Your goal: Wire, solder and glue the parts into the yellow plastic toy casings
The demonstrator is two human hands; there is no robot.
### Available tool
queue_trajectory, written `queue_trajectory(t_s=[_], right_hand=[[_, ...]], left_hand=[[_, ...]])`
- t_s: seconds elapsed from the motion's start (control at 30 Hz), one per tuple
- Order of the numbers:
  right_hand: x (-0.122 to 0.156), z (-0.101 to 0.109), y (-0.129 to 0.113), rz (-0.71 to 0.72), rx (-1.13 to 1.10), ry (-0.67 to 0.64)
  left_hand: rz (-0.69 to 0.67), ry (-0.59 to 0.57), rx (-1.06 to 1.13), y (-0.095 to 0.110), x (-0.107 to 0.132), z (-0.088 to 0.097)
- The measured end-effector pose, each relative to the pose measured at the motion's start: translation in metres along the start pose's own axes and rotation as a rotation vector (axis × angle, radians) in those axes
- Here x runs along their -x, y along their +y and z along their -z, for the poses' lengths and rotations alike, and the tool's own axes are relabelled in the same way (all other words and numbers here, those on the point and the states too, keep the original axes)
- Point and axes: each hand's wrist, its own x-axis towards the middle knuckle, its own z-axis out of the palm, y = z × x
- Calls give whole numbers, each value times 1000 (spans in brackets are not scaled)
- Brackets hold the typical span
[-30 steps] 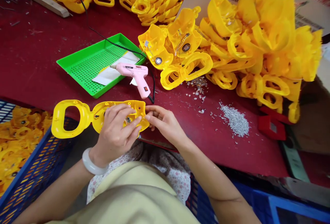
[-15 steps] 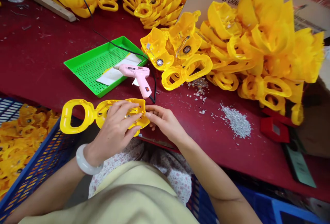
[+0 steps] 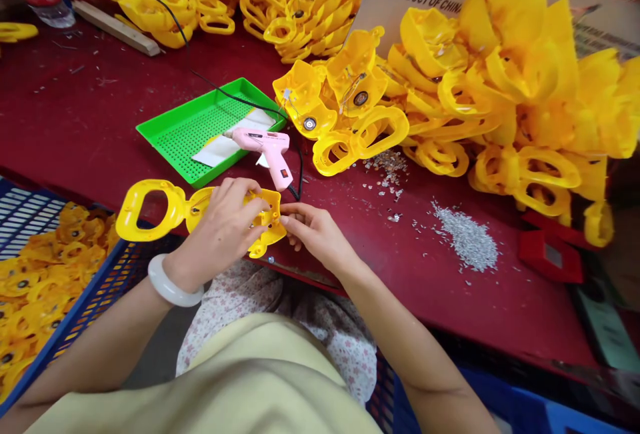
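Shell of yellow moulded plastic with an oval loop end [image 3: 201,198] lies under the bent fingers of the left hand [image 3: 220,234], grip obscured; the right hand [image 3: 320,235] pinches its opposite end. Uneven finger pressure could tilt it.

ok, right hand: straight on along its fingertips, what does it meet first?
The yellow shell, by the look of it: the right hand is at its end, though actual contact is hard to tell.
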Motion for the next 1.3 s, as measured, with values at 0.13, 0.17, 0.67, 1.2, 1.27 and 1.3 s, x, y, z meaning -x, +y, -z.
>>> queue_trajectory(t_s=[0.13,0.17,0.67,1.2,1.27,1.3], right_hand=[[0,-2,1,36,19,4],[0,-2,1,32,19,9],[6,-1,8,0,-33,71],[9,-5,17,64,47,89],[10,-6,17,66,49,91],[10,-6,17,66,51,93]], left_hand=[[94,39,76,-4,-2,-7],[113,39,71,-4,-3,-8],[25,241,10,-18,9,10],[-131,105,-234,-23,34,6],[-139,82,-288,-21,32,4],[-145,75,-297,-20,32,4]])
